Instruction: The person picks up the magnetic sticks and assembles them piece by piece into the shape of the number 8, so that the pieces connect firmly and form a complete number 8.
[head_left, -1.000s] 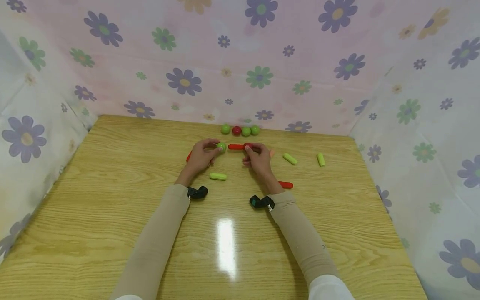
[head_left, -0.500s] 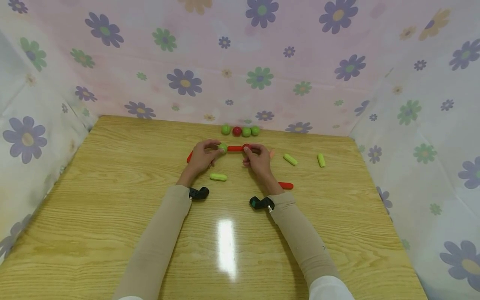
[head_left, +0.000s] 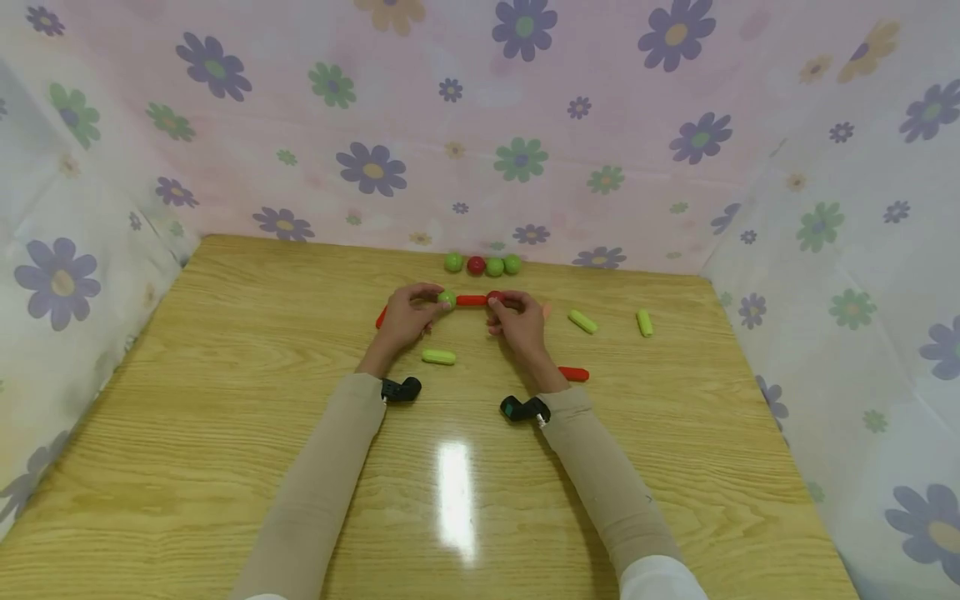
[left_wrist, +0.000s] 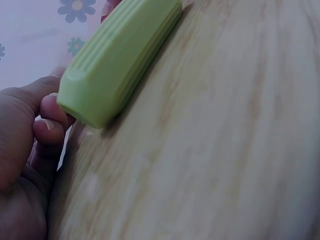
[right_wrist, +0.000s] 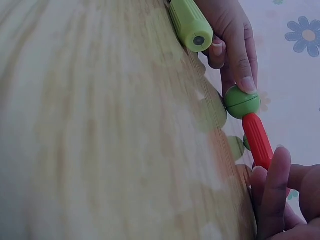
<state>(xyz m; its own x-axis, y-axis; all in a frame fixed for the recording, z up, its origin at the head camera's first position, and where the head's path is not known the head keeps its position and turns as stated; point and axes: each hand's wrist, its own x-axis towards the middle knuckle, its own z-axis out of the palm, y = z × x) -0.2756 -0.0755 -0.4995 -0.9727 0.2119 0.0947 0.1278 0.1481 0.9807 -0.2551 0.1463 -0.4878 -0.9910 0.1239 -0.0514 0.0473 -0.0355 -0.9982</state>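
Between the hands, low over the table, a green ball, a red ribbed rod and a red ball form a line. The left hand pinches the green ball between thumb and fingers. The right hand grips the red ball, which its fingers partly hide. In the right wrist view the green ball touches the end of the red rod. A light green rod lies nearer the person; it fills much of the left wrist view, where the held ball is hidden.
Several balls, green ones and one red ball, line the back of the wooden table. Light green rods lie to the right. One red rod sits by the right wrist, another behind the left hand. An orange piece is partly hidden.
The left hand has brought the green ball slightly right, closing the gap to the red rod; the two now touch. The right hand has hardly moved and still holds the red ball.
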